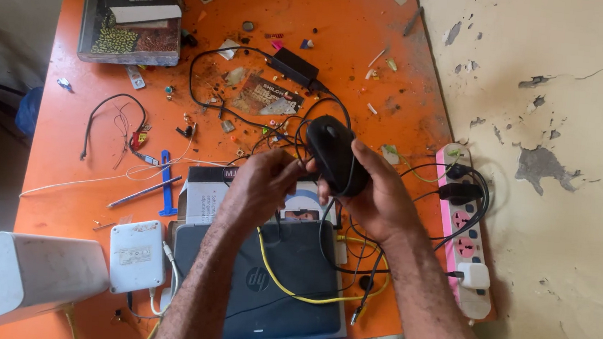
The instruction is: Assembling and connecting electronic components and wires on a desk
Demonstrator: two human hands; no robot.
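Over the middle of an orange table [78, 192], my right hand [380, 195] grips a black computer mouse [331, 150] from below. The mouse's black cord [325, 227] runs down its top and loops toward me. My left hand [263, 180] is closed next to the mouse, its fingertips pinching the cord by the mouse's near edge. Under both hands lies a dark closed laptop [283, 286] with a yellow cable [304, 295] looped across it. A small printed box [203, 193] sits just beyond the laptop.
A pink power strip [465, 244] with black plugs lies along the right edge by a peeling wall. A black power adapter [293, 65] and tangled wires sit behind the mouse. A white adapter [136, 255], a white box [3, 281], a blue tool [165, 178] and a cluttered tray [130, 35] fill the left side.
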